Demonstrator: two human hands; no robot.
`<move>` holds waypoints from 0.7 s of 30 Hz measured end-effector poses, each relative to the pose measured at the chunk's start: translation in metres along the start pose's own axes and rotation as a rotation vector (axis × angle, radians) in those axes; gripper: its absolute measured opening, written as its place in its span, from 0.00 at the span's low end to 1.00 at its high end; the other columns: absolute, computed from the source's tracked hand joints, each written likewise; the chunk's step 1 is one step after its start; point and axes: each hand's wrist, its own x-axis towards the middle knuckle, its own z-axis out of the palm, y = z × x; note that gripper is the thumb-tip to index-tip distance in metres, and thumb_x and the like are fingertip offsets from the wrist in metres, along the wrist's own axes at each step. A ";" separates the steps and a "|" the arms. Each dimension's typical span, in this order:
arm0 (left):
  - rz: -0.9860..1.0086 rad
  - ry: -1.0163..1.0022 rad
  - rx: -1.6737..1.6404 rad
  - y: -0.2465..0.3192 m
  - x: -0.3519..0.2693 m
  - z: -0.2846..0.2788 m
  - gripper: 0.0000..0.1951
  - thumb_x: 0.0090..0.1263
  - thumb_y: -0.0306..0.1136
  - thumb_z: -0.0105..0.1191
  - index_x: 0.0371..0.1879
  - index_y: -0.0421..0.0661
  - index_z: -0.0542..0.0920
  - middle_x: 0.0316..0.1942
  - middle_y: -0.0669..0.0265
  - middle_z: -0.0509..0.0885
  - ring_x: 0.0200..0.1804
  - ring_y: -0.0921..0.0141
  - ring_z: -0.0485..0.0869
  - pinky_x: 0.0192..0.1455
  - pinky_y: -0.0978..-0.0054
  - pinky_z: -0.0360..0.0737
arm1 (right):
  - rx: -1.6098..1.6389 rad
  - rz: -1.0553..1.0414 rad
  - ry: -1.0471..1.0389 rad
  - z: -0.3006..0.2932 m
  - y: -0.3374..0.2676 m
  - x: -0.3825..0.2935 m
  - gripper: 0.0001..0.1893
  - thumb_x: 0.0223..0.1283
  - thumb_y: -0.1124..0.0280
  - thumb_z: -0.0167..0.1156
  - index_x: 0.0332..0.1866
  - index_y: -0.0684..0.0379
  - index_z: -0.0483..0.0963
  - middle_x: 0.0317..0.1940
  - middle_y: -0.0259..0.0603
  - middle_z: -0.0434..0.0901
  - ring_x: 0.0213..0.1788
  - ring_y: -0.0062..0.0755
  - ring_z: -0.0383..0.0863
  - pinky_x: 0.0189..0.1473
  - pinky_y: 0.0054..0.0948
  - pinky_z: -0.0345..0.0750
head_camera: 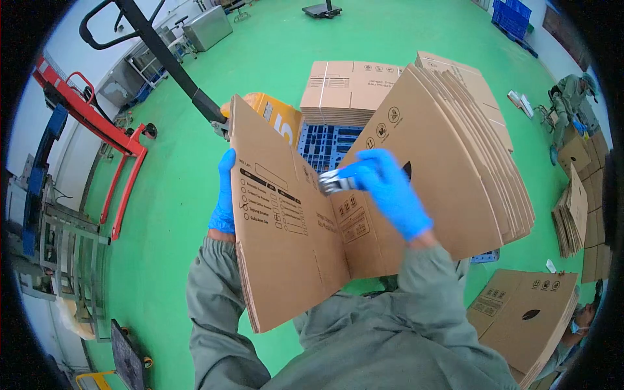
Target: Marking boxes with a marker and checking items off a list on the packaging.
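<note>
My left hand (224, 192), in a blue glove, grips the left edge of a flattened cardboard box (287, 234) with printed check lists and a mark beside one line. In my blue-gloved right hand (390, 187) is a small dark and silvery handheld object (335, 182), blurred, probably a hand stamp; it is over the fold between two printed panels. Whether it touches the cardboard I cannot tell. To the right, a stack of flattened cardboard boxes (438, 161) leans fanned out, its front sheet joining the fold.
Ahead, a strapped bundle of flat boxes (348, 90) rests on a blue plastic pallet (324, 146) beside a yellow carton (280, 114). A pallet jack handle (170, 63) rises at left, near a red lifter (97, 107). At right, one person holds flat boxes (529, 312); another person (570, 105) sits farther off.
</note>
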 end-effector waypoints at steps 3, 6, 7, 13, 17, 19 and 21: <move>0.021 0.050 0.070 -0.002 0.005 -0.007 0.44 0.68 0.68 0.43 0.75 0.46 0.59 0.69 0.52 0.68 0.65 0.56 0.74 0.63 0.55 0.76 | -0.122 0.068 -0.084 0.026 0.070 0.044 0.17 0.62 0.67 0.59 0.53 0.66 0.72 0.47 0.48 0.78 0.45 0.32 0.78 0.49 0.32 0.78; 0.021 0.046 0.059 -0.008 0.020 -0.009 0.46 0.65 0.68 0.46 0.75 0.47 0.59 0.70 0.51 0.67 0.65 0.54 0.72 0.65 0.53 0.73 | 0.019 0.115 -0.158 0.077 0.136 0.055 0.11 0.66 0.70 0.56 0.49 0.63 0.69 0.40 0.42 0.80 0.44 0.27 0.79 0.50 0.28 0.78; 0.061 0.086 0.075 -0.004 0.014 -0.013 0.46 0.65 0.68 0.48 0.75 0.47 0.59 0.70 0.50 0.67 0.65 0.53 0.72 0.65 0.52 0.72 | 0.121 0.142 -0.155 0.100 0.135 0.052 0.11 0.66 0.70 0.55 0.48 0.63 0.68 0.39 0.42 0.79 0.44 0.27 0.79 0.50 0.29 0.78; 0.098 0.104 0.126 -0.006 0.010 -0.022 0.47 0.64 0.70 0.48 0.76 0.48 0.58 0.71 0.49 0.65 0.65 0.53 0.71 0.66 0.51 0.71 | 0.084 0.174 -0.084 0.077 0.112 0.050 0.10 0.63 0.69 0.57 0.44 0.64 0.71 0.36 0.39 0.76 0.39 0.27 0.76 0.47 0.29 0.76; 0.029 0.082 0.096 0.004 -0.003 -0.031 0.47 0.66 0.70 0.46 0.76 0.48 0.58 0.70 0.50 0.67 0.65 0.54 0.72 0.65 0.53 0.73 | 0.196 0.264 0.120 0.027 0.049 0.016 0.13 0.63 0.66 0.58 0.48 0.62 0.72 0.38 0.37 0.78 0.36 0.22 0.75 0.42 0.26 0.74; -0.007 0.052 0.097 0.002 0.002 -0.027 0.46 0.66 0.70 0.45 0.76 0.48 0.58 0.70 0.51 0.67 0.65 0.54 0.72 0.65 0.54 0.74 | 0.240 0.199 0.148 -0.011 0.018 -0.016 0.13 0.65 0.64 0.56 0.50 0.59 0.72 0.41 0.37 0.81 0.36 0.20 0.75 0.41 0.24 0.73; 0.002 0.006 0.035 0.000 0.003 -0.015 0.44 0.69 0.68 0.44 0.76 0.49 0.59 0.70 0.52 0.68 0.65 0.55 0.73 0.65 0.54 0.74 | 0.163 0.112 0.157 -0.049 -0.019 -0.051 0.12 0.67 0.67 0.54 0.51 0.58 0.71 0.42 0.39 0.83 0.39 0.20 0.79 0.42 0.23 0.76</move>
